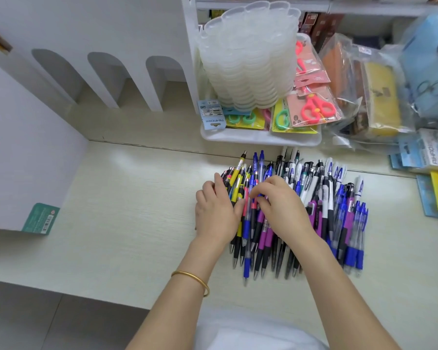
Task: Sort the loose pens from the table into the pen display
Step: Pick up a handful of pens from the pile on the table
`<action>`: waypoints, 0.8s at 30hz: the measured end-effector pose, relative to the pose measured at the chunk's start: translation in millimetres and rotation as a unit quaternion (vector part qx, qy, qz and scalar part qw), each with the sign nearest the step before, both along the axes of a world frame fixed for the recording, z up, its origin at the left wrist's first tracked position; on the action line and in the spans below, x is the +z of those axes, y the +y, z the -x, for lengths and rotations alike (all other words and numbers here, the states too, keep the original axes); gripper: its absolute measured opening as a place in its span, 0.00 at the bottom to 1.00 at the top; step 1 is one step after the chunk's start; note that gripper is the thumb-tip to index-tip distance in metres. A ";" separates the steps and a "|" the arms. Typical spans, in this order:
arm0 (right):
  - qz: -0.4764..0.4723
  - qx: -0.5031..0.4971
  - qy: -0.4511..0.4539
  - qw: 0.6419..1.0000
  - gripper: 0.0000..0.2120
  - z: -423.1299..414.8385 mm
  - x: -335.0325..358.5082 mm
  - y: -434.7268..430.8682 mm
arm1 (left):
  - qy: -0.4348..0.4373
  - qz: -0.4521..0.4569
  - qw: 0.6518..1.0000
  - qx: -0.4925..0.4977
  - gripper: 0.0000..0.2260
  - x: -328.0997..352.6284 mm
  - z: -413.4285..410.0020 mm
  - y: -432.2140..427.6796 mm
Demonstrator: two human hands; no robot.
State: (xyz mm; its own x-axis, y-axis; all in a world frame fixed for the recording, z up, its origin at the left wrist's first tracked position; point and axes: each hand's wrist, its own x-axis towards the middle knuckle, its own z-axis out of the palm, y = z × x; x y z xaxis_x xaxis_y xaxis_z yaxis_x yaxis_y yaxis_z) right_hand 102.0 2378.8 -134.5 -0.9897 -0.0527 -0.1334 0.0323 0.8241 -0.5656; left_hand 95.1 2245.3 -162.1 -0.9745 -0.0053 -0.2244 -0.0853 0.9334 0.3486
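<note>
Nearest the camera I read a white garment [258,332] at the bottom edge, with both bare forearms reaching forward over it. The left wrist carries a gold bracelet [191,281].

Task items: the pens [314,198] lie in one dense pile on the pale worktop [111,210], right of its centre. Their tips point toward the near edge and their clips toward the far edge. Colours are blue, black, white, purple and yellow.

Left grip [216,210]: set at the left side of the pile. Its fingers curl over the outer pens and the thumb presses in from the other side, so a small bunch is held between them.

Right grip [281,205]: resting on top of the pile, just beside the left one. Its fingers are bent down, and forefinger and thumb pinch at pens there. I cannot tell how many.

Far edge, behind the pile: a white tray [261,140] holds carded scissors [317,109] and a tall stack of clear scalloped dishes [248,59]. Bagged goods [372,97] lie to the right of the tray.

Right edge: blue and yellow packets [435,152].

Far left corner: a white panel with arched openings [106,79]. A teal card [41,218] stands at the left edge.
</note>
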 end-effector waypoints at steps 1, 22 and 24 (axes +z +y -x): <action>0.004 -0.004 0.000 1.000 0.09 0.2 0.1 0.3 | 0.013 0.004 1.000 -0.002 0.34 -1.8 -2.1 0.0; 0.042 -0.059 0.059 0.996 0.11 -3.8 5.9 -1.9 | 0.009 -0.039 0.999 0.021 0.38 -2.3 1.3 -0.6; 0.042 -0.059 0.057 0.996 0.11 -3.4 5.1 -1.1 | -0.009 -0.046 0.999 0.010 0.39 -1.0 1.0 -3.5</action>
